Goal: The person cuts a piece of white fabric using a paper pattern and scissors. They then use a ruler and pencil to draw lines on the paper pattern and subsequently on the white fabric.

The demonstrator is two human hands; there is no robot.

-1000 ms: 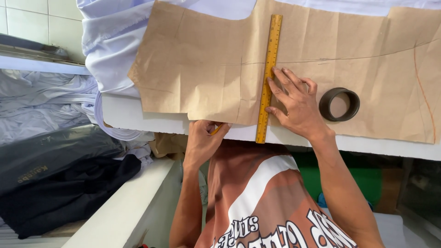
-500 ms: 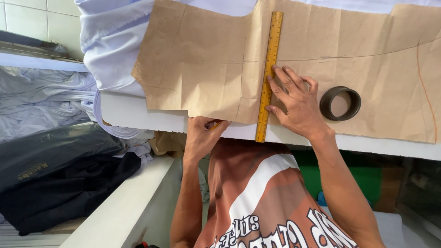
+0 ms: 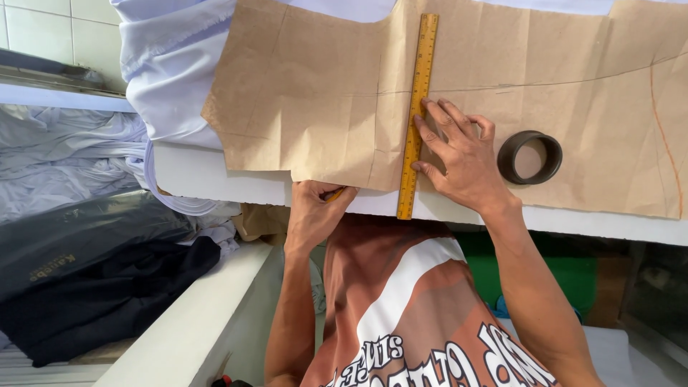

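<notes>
Paper pattern: a large sheet of brown paper pattern (image 3: 315,93) lies flat on the white table (image 3: 208,175), its near edge running along the table's front edge; it covers most of the top, so it gives a smooth face for ruling lines, and faint pencil lines and an orange curve already cross it.
White cloth: a layer of pale cloth (image 3: 168,64) lies under the paper and hangs over the table's far-left corner, seemingly the fabric the paper is laid on.
Dark bundles: black and grey bagged fabric (image 3: 93,287) is heaped on a lower shelf to one side, well apart from the work.
Ruler: a long yellow ruler (image 3: 418,107) lies on the paper, running from the table's front edge away across the sheet, placed as a straight guide.
Right hand: the right hand (image 3: 459,161) rests flat beside the ruler, fingers spread and fingertips pressing its edge, apparently to stop it sliding; it grips nothing.
Left hand: the left hand (image 3: 313,211) sits at the table's front edge just beside the ruler's near end, fingers curled closed around a small yellow pencil (image 3: 333,193), its tip near the paper's edge.
Tape roll: a dark tape roll (image 3: 529,157) lies on the paper just beside the right hand, likely acting as a weight.
</notes>
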